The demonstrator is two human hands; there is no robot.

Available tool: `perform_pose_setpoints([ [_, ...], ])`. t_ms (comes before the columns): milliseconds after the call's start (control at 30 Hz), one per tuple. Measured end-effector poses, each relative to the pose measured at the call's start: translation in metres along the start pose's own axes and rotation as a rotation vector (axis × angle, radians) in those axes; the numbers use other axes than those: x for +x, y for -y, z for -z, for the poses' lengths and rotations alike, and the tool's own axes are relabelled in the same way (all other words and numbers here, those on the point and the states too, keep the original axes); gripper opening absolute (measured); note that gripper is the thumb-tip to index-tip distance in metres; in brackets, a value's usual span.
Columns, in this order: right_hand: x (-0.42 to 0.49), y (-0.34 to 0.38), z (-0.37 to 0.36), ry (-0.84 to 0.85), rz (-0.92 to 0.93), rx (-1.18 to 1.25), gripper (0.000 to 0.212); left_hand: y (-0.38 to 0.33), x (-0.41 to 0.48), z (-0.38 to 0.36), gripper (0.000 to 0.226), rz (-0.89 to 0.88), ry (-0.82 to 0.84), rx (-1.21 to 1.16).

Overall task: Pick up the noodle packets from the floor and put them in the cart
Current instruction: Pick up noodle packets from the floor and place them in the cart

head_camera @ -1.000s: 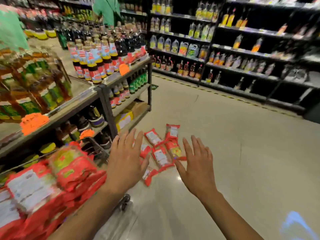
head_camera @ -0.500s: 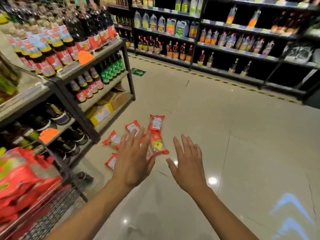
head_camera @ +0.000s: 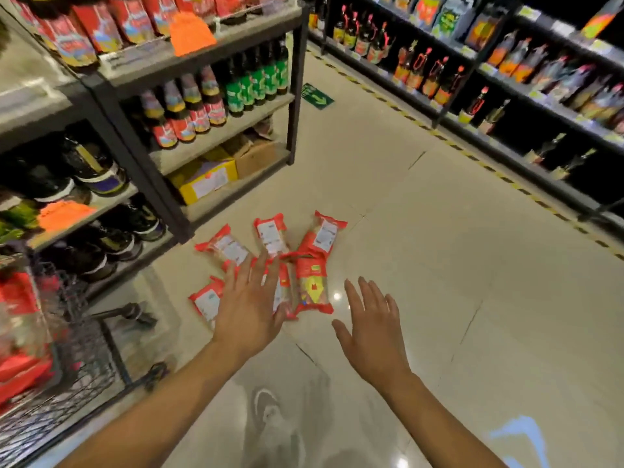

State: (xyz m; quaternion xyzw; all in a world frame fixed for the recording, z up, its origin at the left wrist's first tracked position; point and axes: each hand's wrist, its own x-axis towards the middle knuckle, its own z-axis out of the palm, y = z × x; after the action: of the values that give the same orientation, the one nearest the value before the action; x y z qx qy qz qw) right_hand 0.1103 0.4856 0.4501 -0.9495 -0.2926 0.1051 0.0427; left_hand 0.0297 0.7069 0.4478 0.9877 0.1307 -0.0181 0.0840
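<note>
Red packets [head_camera: 312,287] lie clustered on the floor [head_camera: 439,265] at frame centre, near the shelf [head_camera: 216,136] base. The left hand [head_camera: 248,307] covers the nearest ones and the right hand [head_camera: 371,332] is just right of them. Both have their fingers [head_camera: 353,295] spread, holding nothing. The cart [head_camera: 77,349] stands at lower left.

Glossy floor [head_camera: 439,265] glare, perhaps motion-blurred edges

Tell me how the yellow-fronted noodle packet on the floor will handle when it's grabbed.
The yellow-fronted noodle packet looks flat with crimped film ends, so it is probably light, stiff in the middle and floppy at the ends. Its glossy wrapper may slide on the shiny floor if pushed. It lies flat, so rolling seems unlikely.
</note>
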Motion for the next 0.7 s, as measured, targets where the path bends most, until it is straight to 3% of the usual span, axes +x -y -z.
perform_pose_setpoints([
  [133,0.088,-0.023,-0.047,0.036,0.030,-0.031,0.068,0.018,0.065,-0.056,0.073,0.061,-0.005,0.019],
  [333,0.211,-0.063,-0.174,0.196,-0.002,0.004,0.072,0.055,0.139,-0.188,0.081,0.189,0.064,0.013],
  [500,0.285,-0.105,-0.304,0.333,-0.036,0.129,0.082,0.091,0.185,-0.331,0.085,0.249,0.160,0.040],
  [700,0.373,-0.160,-0.458,0.597,-0.174,0.285,0.078,0.124,0.229,-0.517,0.089,0.462,0.338,-0.152],
])
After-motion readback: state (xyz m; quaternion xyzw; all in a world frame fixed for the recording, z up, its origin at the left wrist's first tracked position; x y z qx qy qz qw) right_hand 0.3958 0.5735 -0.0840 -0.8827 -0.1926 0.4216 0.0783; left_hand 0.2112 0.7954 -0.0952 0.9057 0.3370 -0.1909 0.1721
